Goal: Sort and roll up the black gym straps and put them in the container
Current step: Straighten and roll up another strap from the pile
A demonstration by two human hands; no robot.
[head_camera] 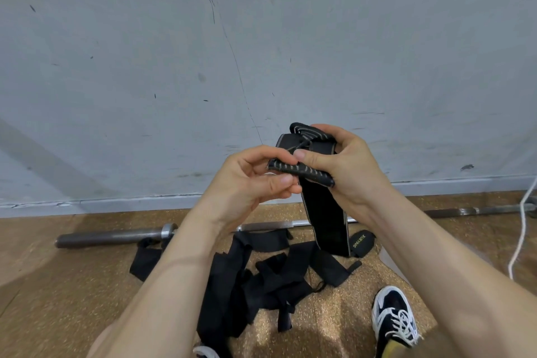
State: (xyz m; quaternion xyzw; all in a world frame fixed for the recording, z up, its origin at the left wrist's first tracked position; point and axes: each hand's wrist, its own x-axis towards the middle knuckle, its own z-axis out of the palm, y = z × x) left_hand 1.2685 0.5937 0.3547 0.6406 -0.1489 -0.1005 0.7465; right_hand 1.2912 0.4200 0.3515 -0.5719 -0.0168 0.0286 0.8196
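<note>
The strap [325, 212] held up is matt black woven cloth, its rolled end ribbed with pale stitching and its long edges trimmed in lighter thread. The heap of straps [261, 279] is the same dull, soft black cloth. The barbell [116, 237] is metal, dark and dull on the sleeve, bright and polished at the collar. The floor [58, 285] looks grainy and speckled; the wall [145, 67] is matt grey, scuffed.

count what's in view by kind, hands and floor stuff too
hands: 2, left hand and right hand
held strap: 1, pinched by both hands
strap heap on the floor: 1, too tangled to count singly
barbell: 1
white cord: 1
shoes: 2, sneaker and a toe sliver
total: 8
</note>
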